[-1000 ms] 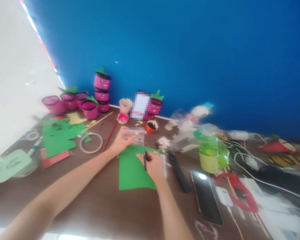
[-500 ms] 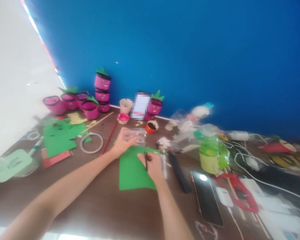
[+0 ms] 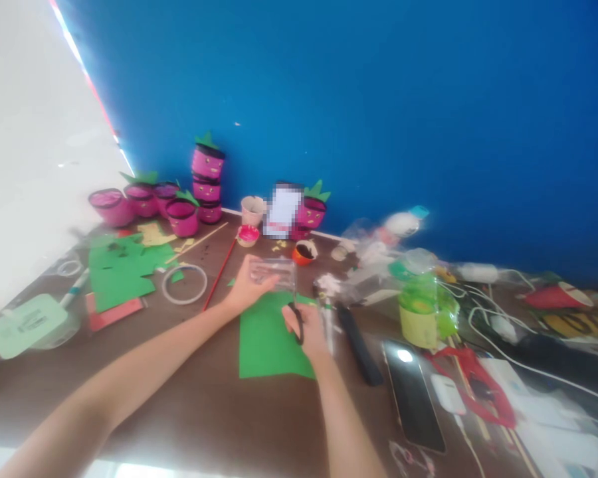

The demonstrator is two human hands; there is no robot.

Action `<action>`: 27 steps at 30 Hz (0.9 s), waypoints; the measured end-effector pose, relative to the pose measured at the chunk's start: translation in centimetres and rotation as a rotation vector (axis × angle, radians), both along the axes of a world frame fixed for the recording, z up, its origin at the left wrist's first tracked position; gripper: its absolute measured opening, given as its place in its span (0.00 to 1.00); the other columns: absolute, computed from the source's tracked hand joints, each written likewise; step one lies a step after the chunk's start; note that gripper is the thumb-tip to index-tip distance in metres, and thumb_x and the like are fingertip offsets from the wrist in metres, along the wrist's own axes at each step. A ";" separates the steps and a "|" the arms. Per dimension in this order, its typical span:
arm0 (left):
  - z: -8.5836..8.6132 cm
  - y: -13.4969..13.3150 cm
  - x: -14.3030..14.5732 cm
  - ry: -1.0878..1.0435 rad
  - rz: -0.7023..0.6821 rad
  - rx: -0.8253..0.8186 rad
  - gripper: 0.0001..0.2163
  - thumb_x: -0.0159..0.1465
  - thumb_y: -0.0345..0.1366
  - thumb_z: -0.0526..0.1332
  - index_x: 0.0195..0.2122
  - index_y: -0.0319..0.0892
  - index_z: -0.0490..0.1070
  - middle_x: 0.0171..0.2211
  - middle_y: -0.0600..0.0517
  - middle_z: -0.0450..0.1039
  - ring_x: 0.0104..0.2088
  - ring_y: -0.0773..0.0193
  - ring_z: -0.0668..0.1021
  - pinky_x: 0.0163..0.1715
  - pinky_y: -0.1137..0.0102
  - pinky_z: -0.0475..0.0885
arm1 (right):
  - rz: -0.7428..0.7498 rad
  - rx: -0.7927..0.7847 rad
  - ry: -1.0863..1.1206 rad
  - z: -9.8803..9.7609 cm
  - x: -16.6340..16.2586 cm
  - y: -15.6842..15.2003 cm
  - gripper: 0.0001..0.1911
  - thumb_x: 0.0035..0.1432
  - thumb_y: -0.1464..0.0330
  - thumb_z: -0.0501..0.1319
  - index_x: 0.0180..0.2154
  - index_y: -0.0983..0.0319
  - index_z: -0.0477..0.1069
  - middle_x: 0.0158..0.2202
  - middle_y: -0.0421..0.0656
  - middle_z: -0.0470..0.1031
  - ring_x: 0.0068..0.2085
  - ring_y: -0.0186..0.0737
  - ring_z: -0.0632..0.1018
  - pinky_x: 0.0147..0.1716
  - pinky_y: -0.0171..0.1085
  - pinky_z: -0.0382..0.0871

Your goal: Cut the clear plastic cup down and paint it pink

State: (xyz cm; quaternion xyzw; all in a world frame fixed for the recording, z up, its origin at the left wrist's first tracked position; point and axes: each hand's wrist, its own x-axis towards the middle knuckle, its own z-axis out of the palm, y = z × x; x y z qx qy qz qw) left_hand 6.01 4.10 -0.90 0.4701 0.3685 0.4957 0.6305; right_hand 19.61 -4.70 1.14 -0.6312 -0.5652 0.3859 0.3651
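Left fingers [image 3: 268, 285] pinch clear, glossy plastic [image 3: 283, 271]; right fingers [image 3: 309, 313] hold dark-handled scissors [image 3: 301, 326], whose loop shows rounder than before.

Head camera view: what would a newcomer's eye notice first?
A bright blue wall fills most of the top. Before it, left of centre, rises a stack of pink, black-rimmed cups. Near the middle, the right hand holds black-handled scissors by a clear rectangular piece in the left hand.

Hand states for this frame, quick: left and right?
Left hand: closed, holding a clear plastic piece.
Right hand: closed, holding scissors by the dark handles.
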 end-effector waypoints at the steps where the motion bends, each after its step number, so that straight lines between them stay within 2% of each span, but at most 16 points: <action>1: 0.1 0.0 0.0 -0.011 0.003 -0.014 0.25 0.45 0.41 0.68 0.38 0.43 0.54 0.31 0.54 0.67 0.31 0.65 0.76 0.24 0.70 0.75 | -0.002 0.000 -0.012 -0.1 0.1 0.0 0.25 0.50 0.48 0.54 0.15 0.60 0.54 0.14 0.35 0.54 0.17 0.29 0.59 0.18 0.32 0.48; 5: 0.5 -0.1 0.1 -0.032 -0.002 -0.031 0.25 0.45 0.40 0.68 0.37 0.43 0.54 0.31 0.54 0.67 0.32 0.65 0.76 0.23 0.70 0.75 | -0.037 -0.021 -0.075 -0.8 0.4 -0.1 0.24 0.50 0.50 0.55 0.17 0.60 0.53 0.15 0.34 0.54 0.18 0.28 0.58 0.18 0.31 0.47; 11: 1.1 -0.4 0.0 0.063 0.024 0.027 0.24 0.44 0.39 0.68 0.35 0.43 0.54 0.32 0.53 0.68 0.31 0.66 0.76 0.23 0.72 0.74 | -0.076 -0.038 -0.150 -1.6 0.7 -0.2 0.24 0.49 0.49 0.57 0.18 0.61 0.54 0.17 0.34 0.53 0.20 0.28 0.56 0.18 0.30 0.47; 15: 0.7 -0.3 -0.1 0.099 0.038 0.077 0.23 0.46 0.38 0.68 0.36 0.43 0.54 0.32 0.53 0.68 0.33 0.65 0.76 0.27 0.72 0.74 | -0.110 -0.026 -0.183 -1.4 0.5 -0.1 0.25 0.48 0.48 0.56 0.17 0.60 0.52 0.16 0.34 0.50 0.20 0.28 0.54 0.18 0.31 0.45; 19: 0.3 -0.1 -0.2 0.074 0.018 0.048 0.23 0.46 0.38 0.67 0.36 0.43 0.54 0.32 0.54 0.68 0.33 0.65 0.76 0.28 0.71 0.74 | -0.146 -0.021 -0.195 -0.9 0.1 0.0 0.27 0.47 0.48 0.56 0.16 0.59 0.47 0.16 0.34 0.47 0.20 0.28 0.53 0.18 0.32 0.43; 27: 0.6 -0.1 0.0 0.000 0.014 -0.001 0.24 0.46 0.38 0.68 0.37 0.44 0.53 0.33 0.53 0.68 0.34 0.63 0.76 0.26 0.69 0.76 | -0.161 -0.025 -0.114 -0.5 -0.1 0.0 0.27 0.46 0.49 0.57 0.16 0.59 0.47 0.17 0.34 0.44 0.20 0.28 0.50 0.18 0.32 0.43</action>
